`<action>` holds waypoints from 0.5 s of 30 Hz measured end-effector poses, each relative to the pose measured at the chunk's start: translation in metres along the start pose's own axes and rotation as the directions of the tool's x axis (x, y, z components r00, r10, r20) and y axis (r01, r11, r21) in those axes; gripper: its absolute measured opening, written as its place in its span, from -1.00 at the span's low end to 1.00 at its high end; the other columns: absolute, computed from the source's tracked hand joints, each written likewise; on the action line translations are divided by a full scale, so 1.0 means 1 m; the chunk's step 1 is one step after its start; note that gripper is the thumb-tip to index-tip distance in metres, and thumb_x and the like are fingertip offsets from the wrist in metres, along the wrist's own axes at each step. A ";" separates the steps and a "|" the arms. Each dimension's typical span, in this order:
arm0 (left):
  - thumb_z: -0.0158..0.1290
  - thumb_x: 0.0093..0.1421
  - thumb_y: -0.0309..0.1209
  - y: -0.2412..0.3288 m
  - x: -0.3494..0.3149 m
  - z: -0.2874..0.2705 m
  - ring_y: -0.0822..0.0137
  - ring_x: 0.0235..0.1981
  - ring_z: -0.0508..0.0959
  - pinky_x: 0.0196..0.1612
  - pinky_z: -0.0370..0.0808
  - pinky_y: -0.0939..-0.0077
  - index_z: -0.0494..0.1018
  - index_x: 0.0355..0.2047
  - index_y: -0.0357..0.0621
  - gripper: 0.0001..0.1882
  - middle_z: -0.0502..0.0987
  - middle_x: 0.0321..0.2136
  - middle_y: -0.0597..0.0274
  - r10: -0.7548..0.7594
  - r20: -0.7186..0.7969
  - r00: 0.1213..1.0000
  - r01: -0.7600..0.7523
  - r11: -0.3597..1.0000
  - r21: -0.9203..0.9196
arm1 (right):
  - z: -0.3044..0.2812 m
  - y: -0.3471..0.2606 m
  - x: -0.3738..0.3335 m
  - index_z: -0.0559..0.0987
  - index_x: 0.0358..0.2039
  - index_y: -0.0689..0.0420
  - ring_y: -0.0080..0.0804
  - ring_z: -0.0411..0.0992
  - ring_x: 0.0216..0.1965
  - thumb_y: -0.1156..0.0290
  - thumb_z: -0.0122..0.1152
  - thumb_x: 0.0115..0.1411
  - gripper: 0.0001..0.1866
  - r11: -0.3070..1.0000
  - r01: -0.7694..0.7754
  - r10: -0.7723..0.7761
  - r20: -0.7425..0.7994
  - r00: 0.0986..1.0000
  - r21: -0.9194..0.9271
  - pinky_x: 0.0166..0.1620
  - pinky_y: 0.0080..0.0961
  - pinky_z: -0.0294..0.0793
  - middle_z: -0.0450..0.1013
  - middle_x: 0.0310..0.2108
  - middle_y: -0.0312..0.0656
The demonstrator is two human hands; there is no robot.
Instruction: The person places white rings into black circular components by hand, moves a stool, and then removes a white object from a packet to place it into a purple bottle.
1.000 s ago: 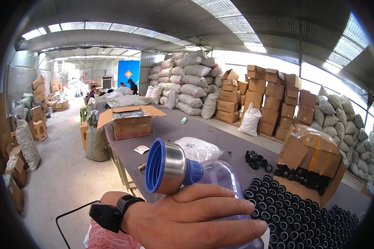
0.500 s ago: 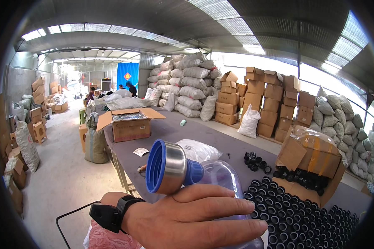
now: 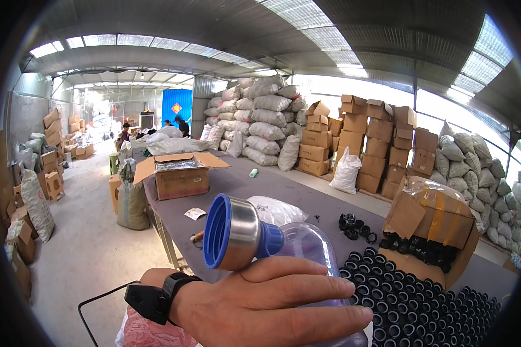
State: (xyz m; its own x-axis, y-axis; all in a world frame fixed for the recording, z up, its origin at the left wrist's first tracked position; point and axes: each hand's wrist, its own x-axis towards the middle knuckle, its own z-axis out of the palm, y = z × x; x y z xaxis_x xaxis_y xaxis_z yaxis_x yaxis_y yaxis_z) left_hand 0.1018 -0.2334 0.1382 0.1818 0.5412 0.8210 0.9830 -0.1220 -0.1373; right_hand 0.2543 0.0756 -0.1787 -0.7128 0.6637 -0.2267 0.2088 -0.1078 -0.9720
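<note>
My left hand (image 3: 266,301), with a black strap on its wrist, lies palm down across a clear, purple-tinted plastic bottle (image 3: 312,246). Its fingers stretch to the right over the bottle's side; the thumb is hidden beneath. Just above the knuckles is a steel-banded cap (image 3: 241,234) with a blue threaded mouth facing left. A narrower blue collar (image 3: 270,240) joins the cap at the bottle's side; whether it is fixed to the bottle I cannot tell. My right hand is out of view.
On the grey-covered table (image 3: 283,185) are rows of black rings (image 3: 411,306), an opened carton (image 3: 182,179), a clear plastic bag (image 3: 278,211) and a tipped box (image 3: 434,211) spilling black parts. Stacked sacks (image 3: 269,118) and cartons (image 3: 376,139) line the back. Two people sit far off.
The view has shifted very slightly. My left hand and the bottle keep the same place, and a distant person has moved a little.
</note>
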 end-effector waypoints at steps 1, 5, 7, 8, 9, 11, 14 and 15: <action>0.05 0.11 -0.37 0.000 0.000 0.000 0.23 -0.07 0.50 0.03 0.41 0.37 0.43 -0.03 -0.18 -0.61 0.47 -0.08 0.21 0.000 -0.001 1.000 0.000 1.000 0.001 | 0.000 -0.002 -0.002 0.47 -0.19 0.24 -0.54 0.34 -0.57 0.44 0.16 0.12 -0.75 1.000 -0.001 0.001 0.000 1.000 0.001 -0.55 -0.56 0.29 0.44 -0.49 -0.26; 0.05 0.11 -0.37 0.002 0.001 0.003 0.23 -0.07 0.50 0.03 0.41 0.37 0.43 -0.04 -0.18 -0.62 0.47 -0.08 0.21 0.002 -0.010 1.000 -0.002 1.000 -0.005 | 0.007 -0.017 -0.014 0.47 -0.17 0.26 -0.52 0.34 -0.53 0.41 0.17 0.12 -0.72 0.998 0.019 -0.023 -0.054 0.998 -0.063 -0.49 -0.54 0.31 0.45 -0.47 -0.24; 0.05 0.11 -0.37 0.002 0.002 0.003 0.23 -0.06 0.49 0.04 0.40 0.37 0.43 -0.04 -0.18 -0.62 0.47 -0.07 0.21 0.011 -0.007 1.000 -0.011 1.000 -0.007 | 0.006 -0.016 -0.014 0.47 -0.17 0.26 -0.51 0.34 -0.51 0.41 0.16 0.13 -0.72 0.994 0.036 -0.046 -0.093 0.995 -0.103 -0.48 -0.54 0.32 0.46 -0.46 -0.23; 0.05 0.11 -0.37 0.001 0.001 0.002 0.23 -0.06 0.49 0.04 0.40 0.37 0.43 -0.04 -0.18 -0.62 0.47 -0.07 0.21 0.011 -0.008 1.000 -0.011 1.000 -0.008 | 0.002 -0.010 -0.010 0.46 -0.16 0.26 -0.52 0.34 -0.53 0.42 0.16 0.13 -0.72 0.995 0.039 -0.044 -0.052 0.998 -0.095 -0.49 -0.54 0.31 0.45 -0.47 -0.23; 0.05 0.11 -0.37 0.001 0.001 0.002 0.23 -0.06 0.49 0.04 0.40 0.37 0.43 -0.04 -0.18 -0.62 0.47 -0.07 0.21 0.014 -0.006 1.000 -0.014 1.000 -0.009 | 0.000 -0.004 -0.006 0.45 -0.16 0.26 -0.52 0.34 -0.54 0.43 0.15 0.13 -0.72 0.995 0.042 -0.043 -0.010 0.999 -0.087 -0.51 -0.54 0.31 0.45 -0.48 -0.23; 0.05 0.11 -0.38 0.001 0.002 0.002 0.23 -0.06 0.49 0.04 0.40 0.37 0.43 -0.03 -0.19 -0.62 0.47 -0.07 0.21 0.018 -0.003 1.000 -0.018 1.000 -0.010 | -0.003 0.004 -0.001 0.45 -0.16 0.25 -0.52 0.34 -0.56 0.44 0.15 0.13 -0.73 0.999 0.013 -0.013 -0.006 1.000 -0.053 -0.53 -0.55 0.30 0.44 -0.49 -0.24; 0.05 0.11 -0.38 0.002 0.003 0.002 0.23 -0.06 0.49 0.04 0.40 0.37 0.42 -0.03 -0.19 -0.61 0.46 -0.06 0.21 0.022 0.000 1.000 -0.022 1.000 -0.005 | -0.001 0.005 -0.001 0.44 -0.16 0.24 -0.53 0.34 -0.59 0.45 0.14 0.12 -0.73 1.000 -0.014 0.014 -0.007 1.000 0.001 -0.56 -0.55 0.29 0.43 -0.52 -0.24; 0.04 0.11 -0.38 0.002 0.003 0.003 0.23 -0.06 0.49 0.03 0.40 0.37 0.42 -0.03 -0.20 -0.61 0.46 -0.06 0.20 0.021 -0.003 1.000 -0.021 1.000 -0.007 | 0.000 0.005 -0.002 0.44 -0.15 0.24 -0.54 0.34 -0.60 0.46 0.14 0.12 -0.73 1.000 -0.012 0.012 -0.014 1.000 0.020 -0.58 -0.55 0.28 0.42 -0.53 -0.25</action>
State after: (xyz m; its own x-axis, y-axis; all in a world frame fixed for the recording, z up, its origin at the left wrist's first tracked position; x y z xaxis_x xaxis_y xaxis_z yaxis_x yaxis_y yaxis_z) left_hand 0.1044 -0.2298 0.1390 0.2023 0.5363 0.8194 0.9787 -0.1392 -0.1506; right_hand 0.2568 0.0739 -0.1828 -0.7005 0.6730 -0.2373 0.2037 -0.1301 -0.9703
